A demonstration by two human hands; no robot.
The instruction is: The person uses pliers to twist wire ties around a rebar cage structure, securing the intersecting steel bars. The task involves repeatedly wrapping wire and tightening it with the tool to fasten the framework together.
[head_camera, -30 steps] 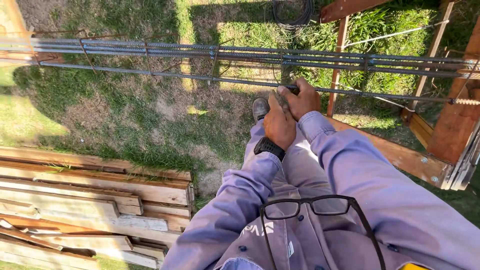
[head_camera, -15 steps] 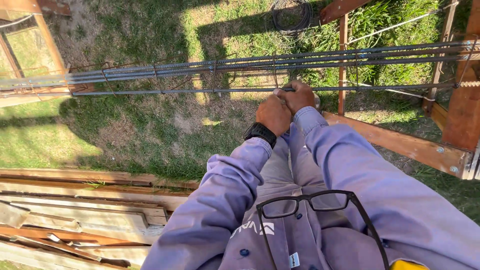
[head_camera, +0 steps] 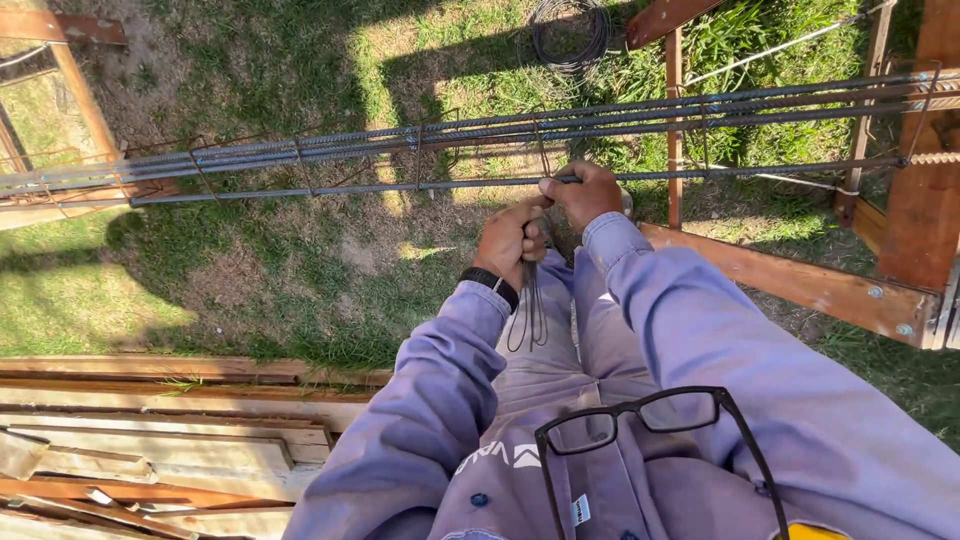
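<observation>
Dark tie wires [head_camera: 530,310] dangling from closed left hand [head_camera: 510,243], right hand [head_camera: 585,193] gripping rebar [head_camera: 330,189] (just above).

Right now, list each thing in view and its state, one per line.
left hand: closed on dark wire ties
wire ties: bunched, loops hanging down
right hand: gripping the nearest rebar
rebar: horizontal, raised off the grass
wire coil: lying on grass
planks: stacked flat
glasses: hanging on the shirt front

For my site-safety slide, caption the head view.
Right hand grips a ribbed steel bar; left hand holds thin dark wire loops above grass.
</observation>
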